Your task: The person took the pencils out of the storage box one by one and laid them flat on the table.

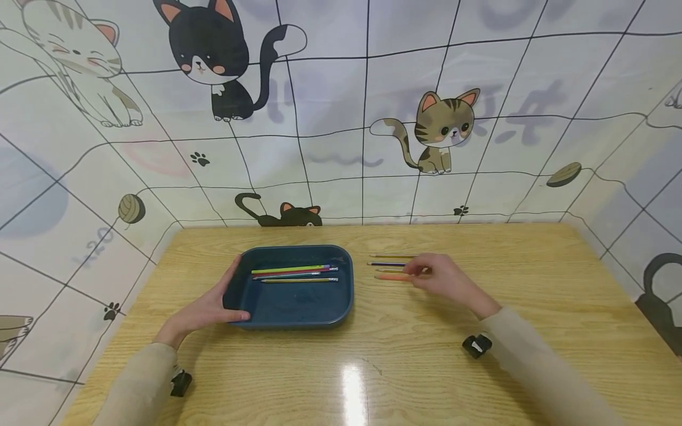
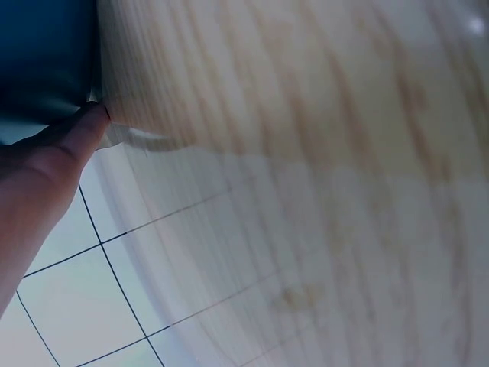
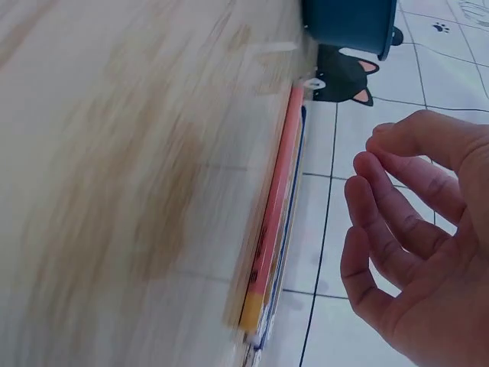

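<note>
1. Hands, two, well apart. We enter the left hand [image 1: 208,306] as spread against the left end of the tray [image 1: 298,306], thumb along its near rim. Right hand [image 1: 446,281]: fingers loosely bent, thumb tip close to index tip, nothing seen between them.
2. Loose pencils [image 1: 386,264], four, side by side on the table [image 1: 298,373], right of the tray, partly hidden by the right hand; the orange pencil [image 1: 391,277] lies nearest us.
3. Hazard, double pick: with shafts so close, we judge that a pinch could catch a neighbour or set it rolling.
4. Hazard, missed pinch: thin shafts lying flat could let fingertips meet above them.
5. Hazard, disorder: the boxed pencils [image 1: 298,280] lie roughly lengthwise; one dropped askew could cross them.
6. Hazard, tray: uneven left-hand pressure could slide or tip it.
</note>
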The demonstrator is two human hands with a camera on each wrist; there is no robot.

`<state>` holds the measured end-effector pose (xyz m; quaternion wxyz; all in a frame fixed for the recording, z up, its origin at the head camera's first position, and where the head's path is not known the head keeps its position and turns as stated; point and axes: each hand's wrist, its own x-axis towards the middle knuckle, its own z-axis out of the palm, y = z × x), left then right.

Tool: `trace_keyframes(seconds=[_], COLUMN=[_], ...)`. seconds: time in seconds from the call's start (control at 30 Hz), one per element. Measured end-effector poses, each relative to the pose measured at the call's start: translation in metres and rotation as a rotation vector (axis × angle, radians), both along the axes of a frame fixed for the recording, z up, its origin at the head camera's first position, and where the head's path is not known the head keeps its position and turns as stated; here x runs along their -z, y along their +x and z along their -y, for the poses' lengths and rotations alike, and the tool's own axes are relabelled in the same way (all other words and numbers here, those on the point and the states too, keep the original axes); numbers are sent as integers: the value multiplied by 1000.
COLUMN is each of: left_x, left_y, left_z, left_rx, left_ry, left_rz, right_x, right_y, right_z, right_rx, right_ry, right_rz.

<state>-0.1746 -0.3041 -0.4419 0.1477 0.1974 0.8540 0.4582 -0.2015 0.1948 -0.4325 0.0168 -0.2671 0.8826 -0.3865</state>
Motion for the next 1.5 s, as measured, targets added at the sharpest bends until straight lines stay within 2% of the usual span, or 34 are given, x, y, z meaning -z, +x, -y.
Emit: trace_keyframes(seconds=[0.27, 0.63, 1.1, 1.27, 1.5], left_x=[1, 0, -2, -1, -1], left_y=[-2, -3, 1, 0, 0], left_z=[0, -1, -2, -2, 0], left_rx=[-2, 0, -7, -8, -2], left_ry=[-7, -5, 1, 12, 15], left_rz=[-1, 0, 13, 18, 14], right_x=[-2, -8, -14, -14, -15], right_y=[1, -2, -6, -7, -14], right_z=[16, 49, 105, 122, 144], right_rx=[-46, -120, -264, -302, -342], right_ry=[-60, -102, -198, -175, -47], right_rz=[10, -34, -76, -82, -80])
